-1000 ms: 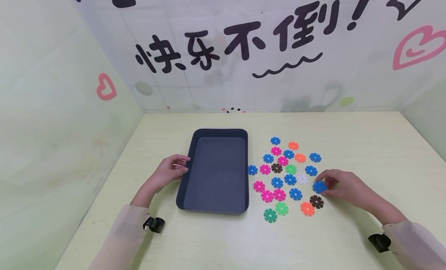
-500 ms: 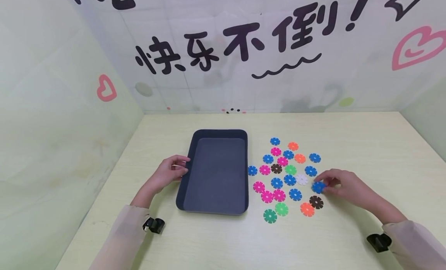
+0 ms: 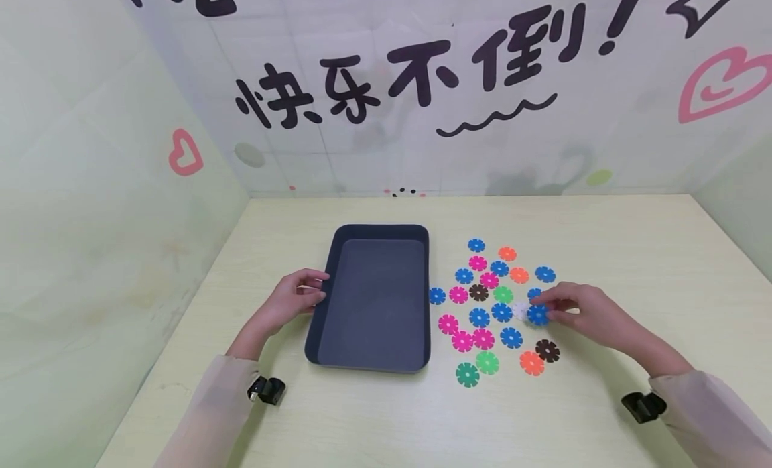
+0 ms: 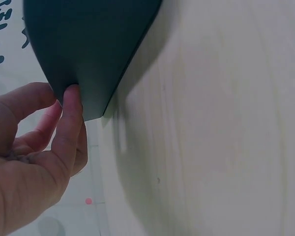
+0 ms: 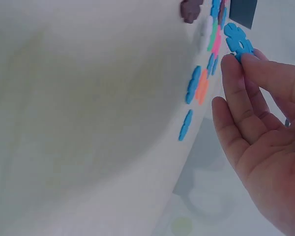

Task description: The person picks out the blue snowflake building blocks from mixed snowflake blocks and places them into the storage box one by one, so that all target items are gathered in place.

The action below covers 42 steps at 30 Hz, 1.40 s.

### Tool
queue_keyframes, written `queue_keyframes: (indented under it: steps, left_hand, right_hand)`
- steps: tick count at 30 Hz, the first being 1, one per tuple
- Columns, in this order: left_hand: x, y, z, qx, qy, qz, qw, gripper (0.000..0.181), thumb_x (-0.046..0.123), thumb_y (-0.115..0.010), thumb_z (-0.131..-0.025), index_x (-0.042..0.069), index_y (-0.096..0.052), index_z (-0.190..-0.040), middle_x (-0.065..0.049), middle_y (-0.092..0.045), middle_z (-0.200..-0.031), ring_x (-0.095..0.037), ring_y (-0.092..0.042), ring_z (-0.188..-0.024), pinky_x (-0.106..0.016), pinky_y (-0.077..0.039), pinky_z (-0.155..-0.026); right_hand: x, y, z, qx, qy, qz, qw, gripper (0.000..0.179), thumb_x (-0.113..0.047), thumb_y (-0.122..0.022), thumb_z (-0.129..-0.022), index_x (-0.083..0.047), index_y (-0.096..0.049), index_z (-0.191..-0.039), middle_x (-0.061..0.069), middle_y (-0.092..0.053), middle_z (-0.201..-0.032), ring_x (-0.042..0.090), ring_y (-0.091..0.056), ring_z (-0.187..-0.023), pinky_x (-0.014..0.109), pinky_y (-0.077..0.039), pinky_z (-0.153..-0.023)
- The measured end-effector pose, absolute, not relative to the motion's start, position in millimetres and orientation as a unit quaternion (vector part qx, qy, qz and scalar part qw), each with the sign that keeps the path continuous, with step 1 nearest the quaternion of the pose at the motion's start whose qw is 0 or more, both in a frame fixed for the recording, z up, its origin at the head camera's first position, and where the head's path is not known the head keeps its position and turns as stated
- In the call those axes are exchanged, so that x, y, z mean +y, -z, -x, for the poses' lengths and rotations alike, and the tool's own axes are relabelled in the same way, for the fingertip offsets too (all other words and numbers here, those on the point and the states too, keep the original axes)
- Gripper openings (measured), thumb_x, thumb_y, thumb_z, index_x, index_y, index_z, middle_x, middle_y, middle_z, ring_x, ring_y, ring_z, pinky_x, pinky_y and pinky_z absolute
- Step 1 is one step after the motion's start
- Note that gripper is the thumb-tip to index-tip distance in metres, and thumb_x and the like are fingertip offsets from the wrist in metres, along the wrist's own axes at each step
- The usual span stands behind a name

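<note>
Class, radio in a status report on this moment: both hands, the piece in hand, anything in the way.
Left hand touches dark rectangular tray wall. Right hand pinches blue snowflake-shaped plastic disc, lifted off pale wooden table. Loose coloured discs lie between it and tray.

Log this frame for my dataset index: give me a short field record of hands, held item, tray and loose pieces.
left hand: touches the dark tray's left wall
right hand: pinches a blue snowflake disc, lifted off the table
tray contents: nothing seen inside
loose discs: blue, pink, orange, green, brown, white, right of the tray
</note>
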<state>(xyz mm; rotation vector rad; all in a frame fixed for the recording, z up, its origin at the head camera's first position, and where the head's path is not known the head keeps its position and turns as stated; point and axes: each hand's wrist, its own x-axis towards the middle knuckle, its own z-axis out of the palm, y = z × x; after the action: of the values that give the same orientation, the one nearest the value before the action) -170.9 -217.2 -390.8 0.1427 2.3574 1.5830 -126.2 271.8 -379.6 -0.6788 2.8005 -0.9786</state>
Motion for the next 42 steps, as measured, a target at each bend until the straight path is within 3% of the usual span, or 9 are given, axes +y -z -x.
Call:
queue_keyframes:
  steps: [28, 42]
  left_hand:
    - [-217, 389, 171, 0.823, -0.545, -0.054, 0.149, 0.038, 0.001, -0.056, -0.088, -0.004, -0.048, -0.124, -0.023, -0.048, -0.111, -0.024, -0.055, -0.091, -0.035, -0.05, -0.072]
    - [-218, 390, 171, 0.823, -0.546, -0.054, 0.15, 0.037, 0.0, -0.056, -0.088, -0.004, -0.048, -0.124, -0.023, -0.048, -0.11, -0.026, -0.055, -0.09, -0.035, -0.051, -0.072]
  right_hand:
    - [161, 343, 172, 0.878, 0.355, 0.308, 0.092, 0.03, -0.001, -0.068, -0.081, -0.007, -0.067, -0.11, -0.001, -0.061, -0.094, 0.016, -0.058, -0.087, 0.034, -0.05, -0.076]
    - [94, 338, 188, 0.854, 0.352, 0.36, 0.133, 0.027, -0.004, -0.068, -0.081, -0.008, -0.068, -0.108, -0.002, -0.057, -0.088, 0.013, -0.055, -0.081, 0.023, -0.049, -0.069]
